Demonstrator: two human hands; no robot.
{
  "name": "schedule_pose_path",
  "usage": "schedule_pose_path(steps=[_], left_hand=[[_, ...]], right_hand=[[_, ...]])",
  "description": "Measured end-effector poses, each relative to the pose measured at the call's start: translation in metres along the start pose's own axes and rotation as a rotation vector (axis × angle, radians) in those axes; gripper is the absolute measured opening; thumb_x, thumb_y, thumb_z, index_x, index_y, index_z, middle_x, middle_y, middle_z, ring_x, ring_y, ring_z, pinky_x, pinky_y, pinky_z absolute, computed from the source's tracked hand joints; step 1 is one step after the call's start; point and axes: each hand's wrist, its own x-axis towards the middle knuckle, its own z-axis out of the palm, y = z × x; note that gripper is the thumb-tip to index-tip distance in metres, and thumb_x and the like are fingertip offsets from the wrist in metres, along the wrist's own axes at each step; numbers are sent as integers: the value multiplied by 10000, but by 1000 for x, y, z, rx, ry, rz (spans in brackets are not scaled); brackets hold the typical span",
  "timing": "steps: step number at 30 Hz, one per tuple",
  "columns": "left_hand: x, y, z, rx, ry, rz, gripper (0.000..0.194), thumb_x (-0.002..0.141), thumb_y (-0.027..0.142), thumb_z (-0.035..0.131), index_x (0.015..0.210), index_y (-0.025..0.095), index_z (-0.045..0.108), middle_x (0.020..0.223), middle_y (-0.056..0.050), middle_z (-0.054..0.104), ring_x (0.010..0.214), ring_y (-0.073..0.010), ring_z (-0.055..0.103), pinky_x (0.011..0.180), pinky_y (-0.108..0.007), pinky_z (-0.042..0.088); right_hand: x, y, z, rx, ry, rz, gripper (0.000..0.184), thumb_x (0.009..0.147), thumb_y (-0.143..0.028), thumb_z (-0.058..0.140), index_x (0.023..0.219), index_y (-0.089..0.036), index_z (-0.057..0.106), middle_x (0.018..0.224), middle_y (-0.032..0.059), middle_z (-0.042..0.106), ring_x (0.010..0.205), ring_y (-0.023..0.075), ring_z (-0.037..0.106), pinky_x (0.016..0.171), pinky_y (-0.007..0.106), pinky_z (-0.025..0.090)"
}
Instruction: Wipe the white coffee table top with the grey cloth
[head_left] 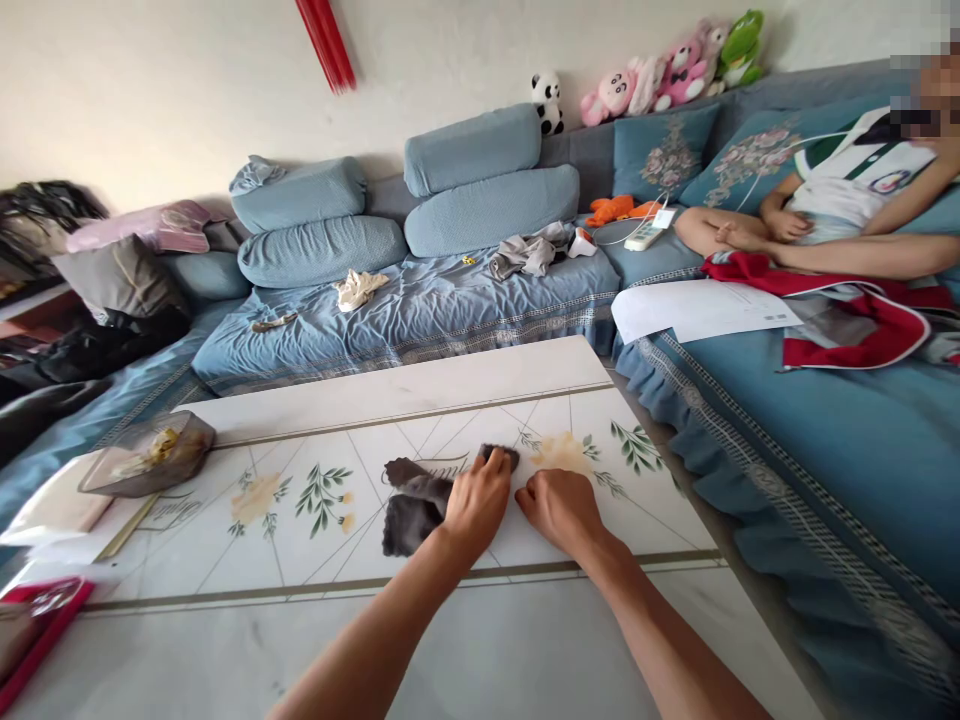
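A pair of dark grey socks (411,522) with wavy cuffs lies on the patterned table, the cuffs pointing left. My left hand (480,492) is closed over the socks' right part, its fingers gripping the cloth near a dark rounded end that shows beyond the fingertips. Just to the right, my right hand (564,510) is curled into a fist above the tabletop, slightly apart from the left one. Whatever its fingers may hold is hidden.
The marble-look table (360,650) carries a clear plastic container (150,455) and papers at left, plus a red-edged item (45,640). Around it runs a blue sofa (862,450) with clothes and a paper sheet (701,308). A person (840,190) sits at right.
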Motion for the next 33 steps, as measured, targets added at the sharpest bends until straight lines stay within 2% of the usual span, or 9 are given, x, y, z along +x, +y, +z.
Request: schedule_pose_path(steps=[4,10,14,17,20,22,24,30,33], left_hand=[[26,3,-6,-18,18,-34,318,1049,49,405,1205,195,640,1298,-96,647,1095,-200,670,788,-270,559],[-21,5,19,-61,22,91,418,1073,117,438,1442,277,552,1286,-52,654,1105,-192,641,812,-252,573],[14,16,9,-33,30,70,351,1064,109,440,1350,242,594,1296,-76,632,1114,-208,640,804,-269,582],[31,19,1,-43,30,54,326,1064,101,429,1302,228,612,1295,-85,622,1121,-208,644,804,-269,582],[5,15,9,-54,36,100,397,1068,97,425,1398,254,579,1276,-71,637,1102,-198,643,803,-253,574],[-16,15,17,-43,29,113,456,1059,76,417,1451,264,552,1274,-69,647,1080,-195,643,780,-249,573],[-18,19,18,-27,20,102,458,1058,68,405,1449,252,555,1276,-79,649,1073,-200,644,759,-256,578],[37,36,-2,-29,51,35,329,1080,102,372,1264,191,630,1268,-114,629,1110,-227,654,779,-283,597],[13,26,8,-15,45,11,365,1067,91,384,1332,203,609,1271,-116,624,1095,-229,647,783,-281,602]], right_hand=[[1,3,-4,29,-25,7,391,988,-293,546,649,-189,710,632,60,685,600,164,590,588,325,227],[0,18,-20,166,-143,-105,393,891,-266,603,514,-213,507,485,-10,473,503,133,375,575,331,209],[0,29,-23,358,-138,-118,437,827,-250,598,484,-235,328,455,-55,308,500,111,245,569,323,199],[5,36,-19,674,-16,-31,455,887,-349,538,501,-254,316,471,-56,304,511,115,274,558,305,222],[16,40,-12,1044,257,256,506,949,-474,447,498,-274,337,460,-36,358,490,135,367,539,297,288],[22,39,-8,1165,396,389,507,947,-497,447,500,-284,334,455,-32,368,471,139,369,520,302,300],[25,37,-6,1191,434,429,494,938,-497,473,512,-287,335,456,-36,363,467,138,353,506,305,294],[24,31,-5,1090,436,425,493,934,-462,483,511,-291,297,448,-38,316,475,137,336,508,310,285],[22,32,-2,1047,432,394,490,944,-468,466,520,-292,295,451,-36,306,484,138,322,507,311,281]])
